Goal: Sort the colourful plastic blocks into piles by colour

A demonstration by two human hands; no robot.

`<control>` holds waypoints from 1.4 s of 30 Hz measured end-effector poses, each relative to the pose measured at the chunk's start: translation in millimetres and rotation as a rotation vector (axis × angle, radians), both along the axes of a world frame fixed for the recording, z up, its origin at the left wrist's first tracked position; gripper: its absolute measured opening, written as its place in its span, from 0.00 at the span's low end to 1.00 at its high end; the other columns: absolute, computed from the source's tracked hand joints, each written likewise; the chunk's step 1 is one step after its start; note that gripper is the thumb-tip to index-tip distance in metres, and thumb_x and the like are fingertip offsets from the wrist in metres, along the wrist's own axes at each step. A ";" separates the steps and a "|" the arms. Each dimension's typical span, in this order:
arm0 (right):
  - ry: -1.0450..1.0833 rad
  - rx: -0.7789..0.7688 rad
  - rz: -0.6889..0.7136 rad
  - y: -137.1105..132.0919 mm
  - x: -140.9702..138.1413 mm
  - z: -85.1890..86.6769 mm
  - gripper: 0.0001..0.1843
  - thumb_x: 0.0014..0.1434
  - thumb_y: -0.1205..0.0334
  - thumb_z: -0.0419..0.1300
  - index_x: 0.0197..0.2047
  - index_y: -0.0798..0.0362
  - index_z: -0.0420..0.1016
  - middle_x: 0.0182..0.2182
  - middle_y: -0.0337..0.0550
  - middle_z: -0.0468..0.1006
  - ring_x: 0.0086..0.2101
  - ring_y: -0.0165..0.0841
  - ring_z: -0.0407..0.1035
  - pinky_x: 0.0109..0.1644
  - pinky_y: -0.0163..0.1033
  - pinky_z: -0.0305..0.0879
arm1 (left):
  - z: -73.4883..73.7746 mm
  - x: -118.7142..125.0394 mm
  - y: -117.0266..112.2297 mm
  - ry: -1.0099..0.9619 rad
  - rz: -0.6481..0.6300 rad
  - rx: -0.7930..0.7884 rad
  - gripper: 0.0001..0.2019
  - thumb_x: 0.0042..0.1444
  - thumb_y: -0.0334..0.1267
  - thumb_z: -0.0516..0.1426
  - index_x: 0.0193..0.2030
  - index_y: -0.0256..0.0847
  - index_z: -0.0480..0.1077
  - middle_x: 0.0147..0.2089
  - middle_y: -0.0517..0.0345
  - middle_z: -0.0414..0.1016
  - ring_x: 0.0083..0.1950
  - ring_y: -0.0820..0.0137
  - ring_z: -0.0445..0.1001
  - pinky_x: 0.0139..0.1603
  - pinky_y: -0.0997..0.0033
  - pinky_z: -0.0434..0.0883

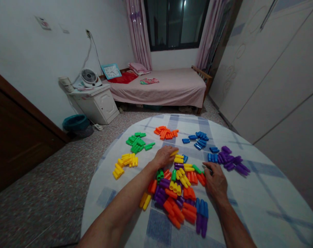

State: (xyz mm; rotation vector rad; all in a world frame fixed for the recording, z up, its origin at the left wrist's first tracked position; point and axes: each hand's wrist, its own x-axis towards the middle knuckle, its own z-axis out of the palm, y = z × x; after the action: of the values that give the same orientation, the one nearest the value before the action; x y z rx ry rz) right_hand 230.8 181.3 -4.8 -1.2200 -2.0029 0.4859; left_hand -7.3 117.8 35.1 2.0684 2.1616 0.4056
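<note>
My left hand [165, 155] reaches over the far side of a mixed pile of bullet-shaped plastic building blocks. Its fingers are closed on a yellow block [174, 152]. At the right edge of the pile is my right hand [216, 181], with its index finger stretched out and a gap to the thumb; no block shows in it. Its fingertips lie close to a green block [197, 168] and some orange blocks [201, 179]. Between my forearms, orange, purple, yellow, green and blue blocks lie jumbled, several joined side by side. A blue and purple cluster [202, 217] lies nearest me.
Around the mixed pile are single-colour groups: yellow [125, 163], green [136, 142], orange [166, 132], blue [199, 139] and purple [231, 159]. A checked cloth [270, 206] covers the rounded table. Beyond stand a bed [169, 84], a cabinet [102, 105] and a bin [76, 124].
</note>
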 end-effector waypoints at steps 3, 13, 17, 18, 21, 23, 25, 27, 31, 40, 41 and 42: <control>0.005 -0.012 0.003 0.3 0.0 0.0 0.18 0.57 0.58 0.47 0.42 0.54 0.74 0.42 0.48 0.73 0.43 0.38 0.67 0.49 0.43 0.61 | -1.7 -3.4 -3.9 -0.111 0.104 0.086 0.19 0.59 0.36 0.52 0.58 0.42 0.64 0.54 0.54 0.72 0.53 0.67 0.70 0.56 0.67 0.67; -0.015 -0.002 -0.003 -0.2 0.0 0.8 0.18 0.57 0.57 0.46 0.41 0.54 0.74 0.42 0.48 0.73 0.42 0.38 0.67 0.49 0.43 0.60 | 10.1 -58.4 -111.5 0.099 0.426 0.497 0.14 0.60 0.36 0.49 0.50 0.38 0.67 0.47 0.48 0.74 0.50 0.62 0.70 0.53 0.62 0.67; -0.006 -0.017 -0.008 1.7 0.5 -1.4 0.19 0.56 0.57 0.46 0.40 0.54 0.75 0.42 0.49 0.73 0.43 0.39 0.67 0.49 0.43 0.61 | 3.1 -89.5 -152.2 0.185 0.583 0.506 0.12 0.58 0.35 0.49 0.45 0.37 0.68 0.45 0.46 0.73 0.48 0.60 0.70 0.50 0.61 0.68; -0.007 -0.020 -0.010 2.3 0.6 -2.0 0.19 0.56 0.57 0.47 0.40 0.54 0.75 0.42 0.48 0.73 0.43 0.39 0.67 0.49 0.43 0.61 | 0.7 -94.5 -158.3 0.203 0.609 0.498 0.12 0.58 0.35 0.48 0.45 0.37 0.68 0.45 0.46 0.73 0.48 0.60 0.70 0.51 0.61 0.68; -0.008 -0.019 -0.012 3.8 0.8 -3.5 0.19 0.55 0.57 0.47 0.40 0.53 0.75 0.43 0.48 0.74 0.43 0.39 0.67 0.50 0.44 0.61 | -6.5 -99.4 -167.7 0.251 0.660 0.426 0.12 0.57 0.34 0.49 0.45 0.38 0.69 0.45 0.47 0.74 0.48 0.59 0.70 0.51 0.60 0.68; -0.004 -0.014 -0.011 4.4 0.9 -3.9 0.19 0.56 0.56 0.46 0.40 0.53 0.75 0.43 0.48 0.74 0.44 0.39 0.67 0.50 0.44 0.61 | -11.3 -96.0 -168.4 0.251 0.667 0.352 0.12 0.56 0.35 0.50 0.44 0.38 0.69 0.45 0.48 0.75 0.48 0.59 0.70 0.51 0.60 0.68; -0.005 -0.013 -0.008 4.7 1.1 -3.8 0.19 0.56 0.56 0.46 0.41 0.53 0.75 0.43 0.48 0.74 0.44 0.39 0.67 0.50 0.43 0.61 | -15.8 -90.8 -167.2 0.209 0.672 0.316 0.13 0.57 0.38 0.50 0.46 0.39 0.69 0.46 0.49 0.75 0.48 0.60 0.71 0.51 0.61 0.68; -0.010 -0.016 -0.008 4.6 1.4 -3.6 0.19 0.56 0.55 0.47 0.40 0.53 0.75 0.43 0.48 0.74 0.43 0.39 0.67 0.50 0.44 0.61 | -18.7 -87.3 -165.9 0.133 0.693 0.338 0.15 0.59 0.42 0.50 0.49 0.40 0.68 0.48 0.50 0.74 0.49 0.62 0.72 0.52 0.62 0.68; -0.010 -0.021 -0.012 4.2 1.7 -3.7 0.19 0.56 0.55 0.47 0.40 0.53 0.75 0.43 0.48 0.73 0.44 0.39 0.67 0.50 0.44 0.61 | -13.6 -92.2 -164.0 -0.065 0.759 0.349 0.20 0.62 0.49 0.46 0.52 0.40 0.68 0.52 0.49 0.72 0.53 0.64 0.71 0.56 0.65 0.66; -0.019 -0.023 -0.023 4.6 0.4 -2.5 0.20 0.56 0.55 0.46 0.40 0.53 0.75 0.44 0.48 0.73 0.43 0.39 0.68 0.49 0.44 0.62 | 19.5 -128.3 -122.5 -0.012 0.713 -0.111 0.34 0.52 0.62 0.51 0.58 0.37 0.62 0.55 0.42 0.70 0.55 0.58 0.70 0.50 0.65 0.68; -0.020 -0.026 -0.024 4.5 0.3 -2.3 0.20 0.55 0.54 0.46 0.40 0.53 0.75 0.44 0.48 0.73 0.43 0.39 0.68 0.49 0.44 0.62 | 20.6 -131.0 -115.1 0.011 0.696 -0.166 0.36 0.49 0.62 0.54 0.57 0.37 0.63 0.55 0.42 0.70 0.55 0.56 0.70 0.49 0.64 0.68; -0.020 -0.028 -0.023 4.4 0.3 -2.2 0.20 0.55 0.54 0.46 0.40 0.53 0.75 0.43 0.48 0.73 0.43 0.39 0.68 0.49 0.44 0.62 | 21.1 -133.0 -108.0 0.024 0.682 -0.213 0.37 0.46 0.62 0.57 0.56 0.37 0.63 0.54 0.41 0.70 0.54 0.55 0.71 0.49 0.64 0.68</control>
State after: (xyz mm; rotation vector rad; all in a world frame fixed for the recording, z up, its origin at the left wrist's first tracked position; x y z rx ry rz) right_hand 231.0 185.7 -7.0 -1.2681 -2.0026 0.4939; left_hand -140.2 9.8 56.1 1.1913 2.7363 0.1904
